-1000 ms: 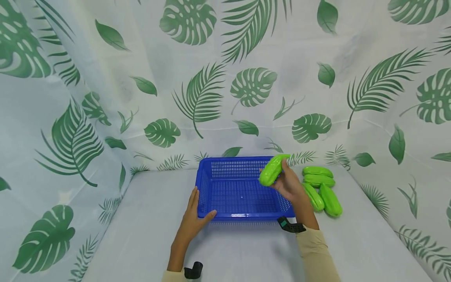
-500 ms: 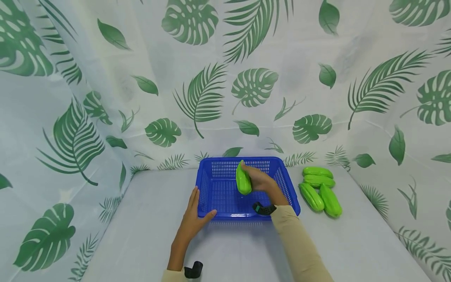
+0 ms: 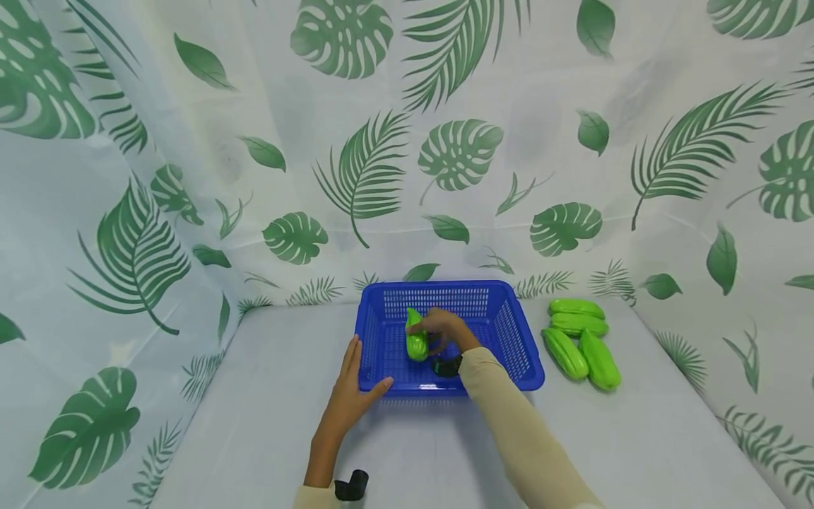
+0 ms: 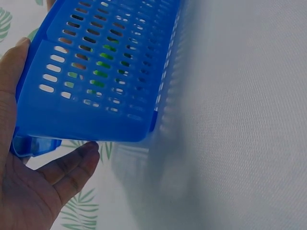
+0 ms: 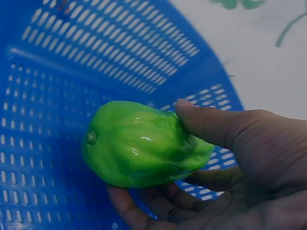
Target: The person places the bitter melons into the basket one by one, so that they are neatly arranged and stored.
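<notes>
My right hand (image 3: 444,328) is inside the blue plastic basket (image 3: 439,387), left of its middle. It holds a glossy green papaya (image 3: 416,341), close over the basket's slotted floor. In the right wrist view, the thumb lies on the narrow end of the papaya (image 5: 139,148) and the fingers are underneath. My left hand (image 3: 348,391) rests at the basket's near left corner, fingers straight along the left side and thumb on the front rim. In the left wrist view, that hand (image 4: 33,187) spans the corner of the basket (image 4: 96,117), with green showing through the slots.
Several more green papayas (image 3: 579,323) lie on the white table covering (image 3: 254,424) to the right of the basket. A leaf-patterned curtain (image 3: 394,198) stands behind the basket and along both sides.
My right hand has carried the papaya left from over the basket's right side, then lowered it inside, turning it more upright in view. The left hand stays at the corner.
</notes>
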Tool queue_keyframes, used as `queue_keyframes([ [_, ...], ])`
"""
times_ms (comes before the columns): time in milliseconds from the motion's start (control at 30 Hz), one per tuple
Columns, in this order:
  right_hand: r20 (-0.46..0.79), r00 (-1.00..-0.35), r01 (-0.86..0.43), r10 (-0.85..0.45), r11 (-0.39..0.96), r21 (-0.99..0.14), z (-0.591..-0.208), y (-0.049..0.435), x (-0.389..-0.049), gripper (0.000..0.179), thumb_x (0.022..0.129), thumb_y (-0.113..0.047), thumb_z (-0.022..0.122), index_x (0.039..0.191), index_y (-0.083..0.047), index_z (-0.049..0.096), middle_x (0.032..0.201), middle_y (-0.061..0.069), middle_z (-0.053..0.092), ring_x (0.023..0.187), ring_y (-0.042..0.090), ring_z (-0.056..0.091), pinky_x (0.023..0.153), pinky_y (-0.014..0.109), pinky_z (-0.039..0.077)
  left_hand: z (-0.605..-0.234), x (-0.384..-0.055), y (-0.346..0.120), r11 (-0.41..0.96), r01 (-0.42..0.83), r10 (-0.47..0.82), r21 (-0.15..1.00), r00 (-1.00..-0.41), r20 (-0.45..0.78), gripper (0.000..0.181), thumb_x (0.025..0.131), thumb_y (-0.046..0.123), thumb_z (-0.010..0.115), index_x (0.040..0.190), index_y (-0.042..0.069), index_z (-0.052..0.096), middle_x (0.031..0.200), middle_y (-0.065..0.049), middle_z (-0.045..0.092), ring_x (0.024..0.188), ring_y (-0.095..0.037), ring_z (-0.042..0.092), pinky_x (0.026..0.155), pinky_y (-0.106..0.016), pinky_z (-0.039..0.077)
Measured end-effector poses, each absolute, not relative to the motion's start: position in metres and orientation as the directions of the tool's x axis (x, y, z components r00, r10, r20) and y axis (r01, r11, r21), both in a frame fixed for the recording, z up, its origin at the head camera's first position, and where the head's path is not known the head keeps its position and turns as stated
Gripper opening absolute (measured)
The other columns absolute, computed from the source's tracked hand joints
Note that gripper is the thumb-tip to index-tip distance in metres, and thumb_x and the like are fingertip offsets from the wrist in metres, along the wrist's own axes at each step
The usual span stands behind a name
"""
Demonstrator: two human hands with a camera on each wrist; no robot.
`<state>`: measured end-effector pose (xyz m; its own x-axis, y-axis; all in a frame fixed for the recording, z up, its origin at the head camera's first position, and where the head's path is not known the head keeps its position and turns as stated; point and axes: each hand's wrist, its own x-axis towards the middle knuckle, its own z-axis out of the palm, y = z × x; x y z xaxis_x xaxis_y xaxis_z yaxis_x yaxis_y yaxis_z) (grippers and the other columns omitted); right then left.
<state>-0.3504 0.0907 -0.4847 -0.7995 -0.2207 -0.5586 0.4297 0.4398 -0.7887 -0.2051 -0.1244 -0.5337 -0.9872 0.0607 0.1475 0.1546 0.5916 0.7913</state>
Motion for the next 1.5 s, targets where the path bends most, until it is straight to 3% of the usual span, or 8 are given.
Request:
queue_keyframes([
  [300,-0.562,-0.818,0.427,-0.122,0.525,-0.736,-0.502,0.068,-0.346,0.082,0.083,-0.023,0.079,0.146,0.0,0.032,0.126,0.023,0.056,0.111,0.039,0.061,0.082,0.05,0.058,-0.54,-0.206,-0.122,0.573,0.166,0.078,0.803,-0.986,0.148,0.1,0.085,0.055,0.067,0.159,0.017,0.01,0.166,0.0,0.004,0.15,-0.039,0.017,0.112,-0.064,0.028],
  [467,-0.562,-0.822,0.43,-0.092,0.547,-0.719,-0.513,0.059,-0.346,0.076,0.081,-0.026,0.081,0.139,0.001,0.04,0.116,0.02,0.06,0.102,0.036,0.064,0.077,0.048,0.059,-0.542,-0.203,-0.12,0.582,0.156,0.083,0.798,-0.988,0.132,0.099,0.087,0.053,0.067,0.159,0.018,0.009,0.166,0.002,0.003,0.15,-0.038,0.017,0.112,-0.064,0.028],
  [700,-0.548,-0.833,0.425,-0.076,0.548,-0.721,-0.52,0.053,-0.35,0.082,0.079,-0.029,0.082,0.141,0.001,0.038,0.117,0.02,0.058,0.101,0.036,0.063,0.076,0.049,0.059,-0.541,-0.202,-0.121,0.576,0.169,0.089,0.8,-0.986,0.143,0.099,0.087,0.053,0.067,0.158,0.017,0.01,0.166,0.003,0.003,0.149,-0.039,0.018,0.111,-0.065,0.028],
  [1033,-0.568,-0.801,0.384,-0.188,0.567,-0.729,-0.498,0.048,-0.341,0.079,0.085,-0.029,0.077,0.144,0.0,0.033,0.119,0.028,0.061,0.101,0.039,0.066,0.067,0.042,0.061,-0.54,-0.205,-0.128,0.582,0.18,0.085,0.793,-0.983,0.161,0.1,0.086,0.06,0.064,0.159,0.018,0.009,0.166,0.007,0.002,0.151,-0.033,0.015,0.114,-0.062,0.027],
  [1200,-0.601,-0.764,0.379,-0.234,0.591,-0.712,-0.496,0.044,-0.343,0.091,0.085,-0.026,0.077,0.152,-0.003,0.021,0.111,0.028,0.065,0.094,0.037,0.069,0.065,0.04,0.061,-0.539,-0.208,-0.129,0.588,0.178,0.081,0.789,-0.983,0.162,0.101,0.085,0.062,0.064,0.159,0.021,0.008,0.165,0.012,0.0,0.151,-0.031,0.016,0.114,-0.062,0.028],
  [1267,-0.612,-0.752,0.38,-0.245,0.598,-0.706,-0.496,0.042,-0.345,0.088,0.086,-0.025,0.077,0.151,-0.002,0.022,0.107,0.027,0.067,0.093,0.036,0.07,0.067,0.04,0.061,-0.539,-0.209,-0.129,0.589,0.178,0.081,0.788,-0.984,0.162,0.101,0.085,0.062,0.064,0.159,0.022,0.008,0.165,0.012,-0.001,0.151,-0.031,0.016,0.114,-0.062,0.029],
  [1500,-0.576,-0.78,0.353,-0.245,0.587,-0.729,-0.495,0.036,-0.346,0.04,0.092,-0.02,0.069,0.12,0.001,0.051,0.1,0.024,0.069,0.093,0.036,0.07,0.075,0.04,0.061,-0.539,-0.21,-0.129,0.583,0.196,0.081,0.789,-0.98,0.183,0.101,0.085,0.059,0.066,0.159,0.018,0.01,0.166,0.006,0.003,0.151,-0.033,0.017,0.113,-0.062,0.029],
])
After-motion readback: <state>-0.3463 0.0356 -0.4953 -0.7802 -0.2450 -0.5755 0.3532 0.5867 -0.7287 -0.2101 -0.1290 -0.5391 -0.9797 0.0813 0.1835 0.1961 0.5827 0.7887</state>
